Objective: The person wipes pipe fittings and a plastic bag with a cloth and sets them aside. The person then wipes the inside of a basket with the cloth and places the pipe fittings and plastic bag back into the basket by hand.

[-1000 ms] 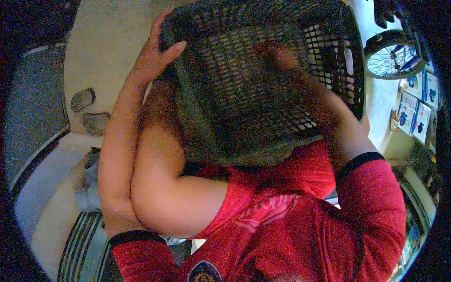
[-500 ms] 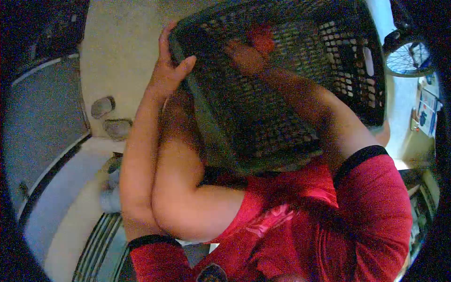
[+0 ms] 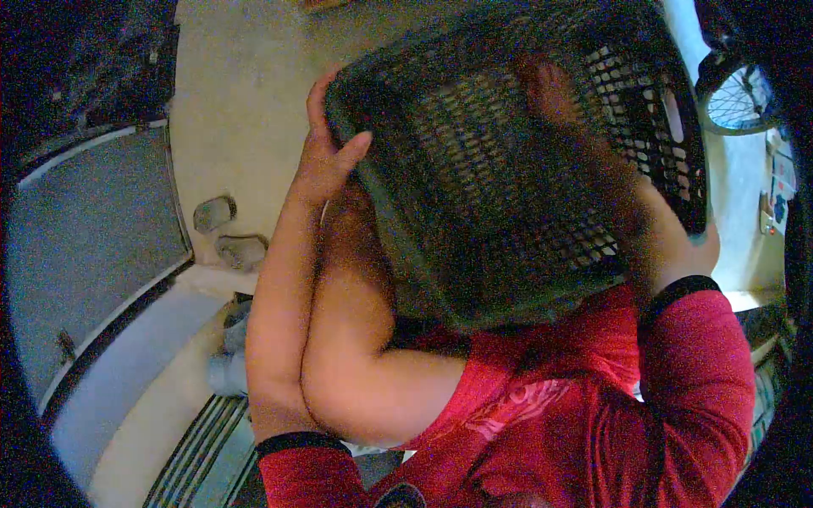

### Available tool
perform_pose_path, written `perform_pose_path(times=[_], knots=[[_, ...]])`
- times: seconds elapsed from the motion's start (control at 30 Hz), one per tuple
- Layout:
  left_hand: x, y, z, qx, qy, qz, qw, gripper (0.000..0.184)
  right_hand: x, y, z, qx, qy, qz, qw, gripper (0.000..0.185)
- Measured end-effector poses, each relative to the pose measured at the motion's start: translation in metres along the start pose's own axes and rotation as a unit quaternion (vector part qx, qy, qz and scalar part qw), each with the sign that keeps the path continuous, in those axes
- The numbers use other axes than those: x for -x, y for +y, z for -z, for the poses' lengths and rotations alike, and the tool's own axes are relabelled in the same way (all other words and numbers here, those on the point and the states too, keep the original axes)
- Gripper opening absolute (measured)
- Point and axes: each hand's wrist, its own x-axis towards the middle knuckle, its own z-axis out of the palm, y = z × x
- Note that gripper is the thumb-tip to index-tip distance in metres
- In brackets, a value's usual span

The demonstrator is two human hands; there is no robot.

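A large dark plastic crate (image 3: 406, 254) with latticed walls and bottom lies tilted across my lap, its open side facing me. My left hand (image 3: 332, 157) grips the crate's left rim, thumb on the near side and fingers around the outer edge. Deep inside the crate, my right hand (image 3: 555, 95) is close to the lattice towards the upper right. A dim red patch (image 3: 531, 74), which looks like a cloth, shows at its fingers. Shadow and blur hide much of that hand and of the cloth.
A pair of slippers (image 3: 229, 230) lies on the floor to the left, near a grey panel (image 3: 102, 229). A bicycle wheel (image 3: 738, 100) stands at the upper right. Striped slats (image 3: 199, 453) show at the lower left.
My right hand has moved to the right inside the crate, and the red cloth has shifted with it. My left hand keeps its hold on the rim. The whole view has shifted slightly.
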Motion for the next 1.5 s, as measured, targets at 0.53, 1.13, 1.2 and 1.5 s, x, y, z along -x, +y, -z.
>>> perform_pose_path(times=[0.53,1.13,1.2,1.5], knots=[[-0.004,-0.015,-0.010,0.001,0.001,0.011,1.000,0.092,0.083,-0.132,-0.046,-0.144,-0.324,0.079,0.932,0.039],[-0.010,0.027,-0.008,-0.145,-0.040,0.083,0.985,0.100,-0.090,-0.172,-0.070,-0.603,0.000,-0.350,0.717,0.033],[-0.001,0.039,-0.018,-0.209,-0.043,0.092,0.973,0.104,-0.089,-0.182,-0.065,-0.589,0.005,-0.385,0.710,0.032],[-0.013,0.057,-0.034,-0.268,-0.046,0.227,0.935,0.107,-0.106,-0.235,-0.024,-0.512,-0.035,-0.575,0.637,0.029]])
